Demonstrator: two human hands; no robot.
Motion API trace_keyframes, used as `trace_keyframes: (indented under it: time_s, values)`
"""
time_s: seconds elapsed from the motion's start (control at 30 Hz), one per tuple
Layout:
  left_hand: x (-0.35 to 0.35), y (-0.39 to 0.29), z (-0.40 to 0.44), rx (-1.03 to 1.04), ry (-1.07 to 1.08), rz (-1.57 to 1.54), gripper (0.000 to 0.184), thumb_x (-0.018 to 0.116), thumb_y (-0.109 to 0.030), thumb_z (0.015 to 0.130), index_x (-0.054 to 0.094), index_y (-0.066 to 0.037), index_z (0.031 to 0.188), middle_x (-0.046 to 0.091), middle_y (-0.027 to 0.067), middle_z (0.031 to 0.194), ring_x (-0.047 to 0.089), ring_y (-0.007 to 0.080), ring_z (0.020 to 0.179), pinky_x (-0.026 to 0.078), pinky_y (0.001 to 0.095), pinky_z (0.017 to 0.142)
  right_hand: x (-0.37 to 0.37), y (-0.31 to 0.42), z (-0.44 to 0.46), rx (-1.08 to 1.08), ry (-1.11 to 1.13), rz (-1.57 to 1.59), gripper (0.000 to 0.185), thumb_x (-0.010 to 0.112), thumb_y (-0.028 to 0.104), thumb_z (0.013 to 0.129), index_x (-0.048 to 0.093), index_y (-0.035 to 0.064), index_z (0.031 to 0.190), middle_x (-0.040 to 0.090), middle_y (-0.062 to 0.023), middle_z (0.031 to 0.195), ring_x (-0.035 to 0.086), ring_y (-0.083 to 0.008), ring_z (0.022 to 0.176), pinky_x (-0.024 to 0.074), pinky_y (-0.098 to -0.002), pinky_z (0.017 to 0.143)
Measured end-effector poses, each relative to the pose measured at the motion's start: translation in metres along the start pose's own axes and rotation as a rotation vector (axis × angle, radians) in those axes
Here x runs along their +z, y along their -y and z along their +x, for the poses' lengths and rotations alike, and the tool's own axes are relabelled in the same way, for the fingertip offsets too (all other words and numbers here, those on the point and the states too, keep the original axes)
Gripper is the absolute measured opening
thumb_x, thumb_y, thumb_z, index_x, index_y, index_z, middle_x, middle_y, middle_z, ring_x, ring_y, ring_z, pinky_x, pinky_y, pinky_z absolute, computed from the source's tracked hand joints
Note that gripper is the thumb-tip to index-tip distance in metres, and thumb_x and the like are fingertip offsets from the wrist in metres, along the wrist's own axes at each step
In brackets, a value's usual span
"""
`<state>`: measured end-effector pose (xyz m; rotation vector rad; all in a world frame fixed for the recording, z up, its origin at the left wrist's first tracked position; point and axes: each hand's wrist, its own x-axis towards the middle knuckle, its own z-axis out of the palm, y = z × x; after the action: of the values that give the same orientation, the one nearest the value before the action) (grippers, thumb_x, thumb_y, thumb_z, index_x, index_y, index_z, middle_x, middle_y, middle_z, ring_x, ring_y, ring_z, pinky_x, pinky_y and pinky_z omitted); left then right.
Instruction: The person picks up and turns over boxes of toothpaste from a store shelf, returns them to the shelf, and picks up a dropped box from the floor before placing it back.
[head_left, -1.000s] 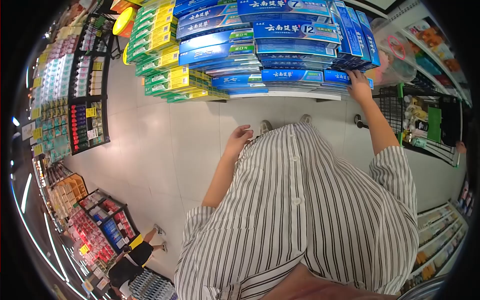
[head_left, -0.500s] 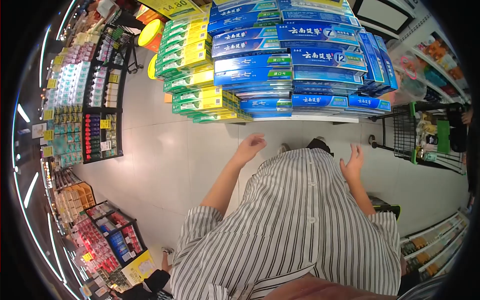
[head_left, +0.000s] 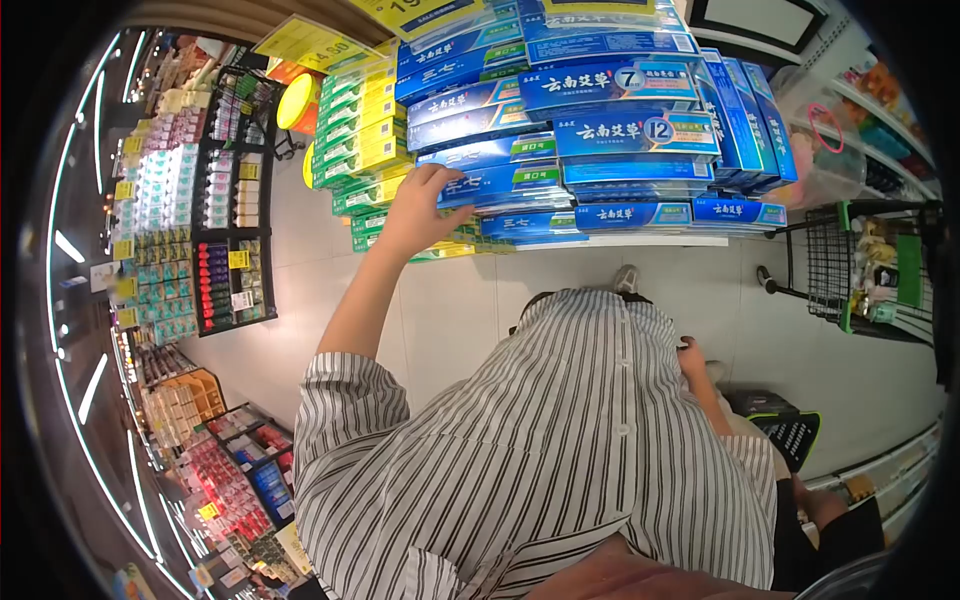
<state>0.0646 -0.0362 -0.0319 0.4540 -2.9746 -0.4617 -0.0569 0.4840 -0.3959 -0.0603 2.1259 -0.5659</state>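
Where the left hand (head_left: pixel 418 212) meets a glossy blue carton (head_left: pixel 512 190)

While the left hand reaches into a stacked display, its fingers bend over the near left end of that long, flat-sided carton, the thumb lower down; whether they truly grip it or only rest against it, I cannot tell. The carton runs rightward from the fingers, its smooth printed card bearing white characters and a green band. Just left of the fingers rise green-and-yellow cartons (head_left: pixel 375 140) of the same slim, boxy shape. Farther up and left of the fingers sit a round yellow container (head_left: pixel 298 103) and a flat yellow price sign (head_left: pixel 318 45).

Right of the fingers, a shiny blue carton marked 12 (head_left: pixel 625 140) lies level in the pile, and past it narrow blue cartons (head_left: pixel 735 120) stand on end. A pale, straight shelf edge (head_left: pixel 640 241) runs below and to the right of the fingers.

Well apart from those fingers, the right hand (head_left: pixel 693 360) hangs beside the soft, striped cloth shirt (head_left: pixel 540 420), partly hidden, so I cannot tell if its fingers are clenched or loose. Below and right of it is a black basket (head_left: pixel 795 438) with slotted sides and a green rim; up and right, a wire-mesh cart (head_left: pixel 825 265).
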Motion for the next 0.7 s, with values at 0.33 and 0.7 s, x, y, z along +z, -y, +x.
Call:
trace_keyframes:
  time_s: [0.33, 0.7]
  values:
    - [0.032, 0.025, 0.014, 0.053, -0.033, 0.176, 0.053, 0.082, -0.019, 0.064, 0.056, -0.008, 0.109, 0.055, 0.0140, 0.104, 0.053, 0.0342, 0.099, 0.045, 0.0427, 0.087, 0.037, -0.016, -0.003, -0.025, -0.082, -0.021, 0.050, 0.064, 0.038, 0.079, 0.062, 0.0025, 0.115, 0.065, -0.0247, 0.108, 0.062, -0.0380, 0.104, 0.0490, -0.0403, 0.088]
    - [0.045, 0.063, 0.011, 0.305, -0.113, -0.047, 0.051, 0.082, -0.015, 0.064, 0.054, -0.003, 0.105, 0.055, 0.0169, 0.101, 0.051, 0.0362, 0.097, 0.043, 0.0441, 0.085, 0.163, 0.037, -0.079, 0.132, -0.195, 0.153, 0.047, 0.063, 0.036, 0.082, 0.063, 0.0020, 0.115, 0.065, -0.0239, 0.110, 0.061, -0.0374, 0.105, 0.0478, -0.0388, 0.090]
